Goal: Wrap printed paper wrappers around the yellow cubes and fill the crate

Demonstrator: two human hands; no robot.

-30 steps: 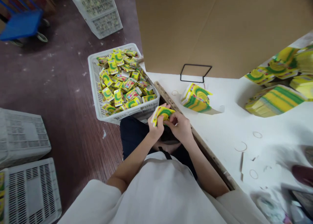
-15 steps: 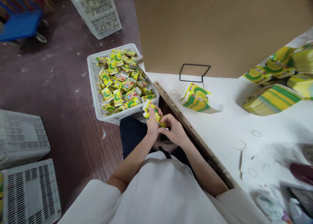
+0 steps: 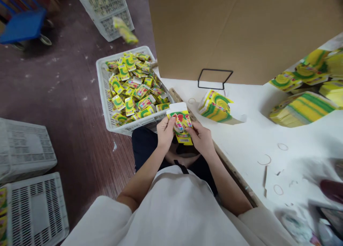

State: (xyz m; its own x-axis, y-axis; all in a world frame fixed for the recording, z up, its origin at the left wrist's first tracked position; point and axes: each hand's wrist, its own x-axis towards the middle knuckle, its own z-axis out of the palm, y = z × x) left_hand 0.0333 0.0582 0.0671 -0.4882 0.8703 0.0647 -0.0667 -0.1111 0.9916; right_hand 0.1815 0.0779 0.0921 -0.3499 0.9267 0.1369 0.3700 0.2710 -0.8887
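Above my lap, my left hand (image 3: pixel 165 132) and my right hand (image 3: pixel 201 138) grip the two sides of a flat yellow-green carton (image 3: pixel 181 121) with a white flap at its top. A blurred yellow carton (image 3: pixel 125 30) hangs in the air beyond the basket, touched by no hand. The white basket (image 3: pixel 102 92), heaped with small yellow cartons (image 3: pixel 141 91), stands ahead of my left hand. To the right of my right hand, a bundle of flat yellow cartons (image 3: pixel 216 106) rests on the white table (image 3: pixel 241 146).
A large cardboard box (image 3: pixel 209 31) stands at the table's far side, with a black wire frame (image 3: pixel 215 79) before it. More carton stacks (image 3: pixel 302 108) lie at the right. White crates (image 3: pixel 34 210) stand on the floor at left, and a blue trolley (image 3: pixel 24 26) is at the upper left.
The folded carton has left my hands, and a blurred carton is now in the air beyond the basket. Both hands now hold a flat carton, and my right hand has moved right.
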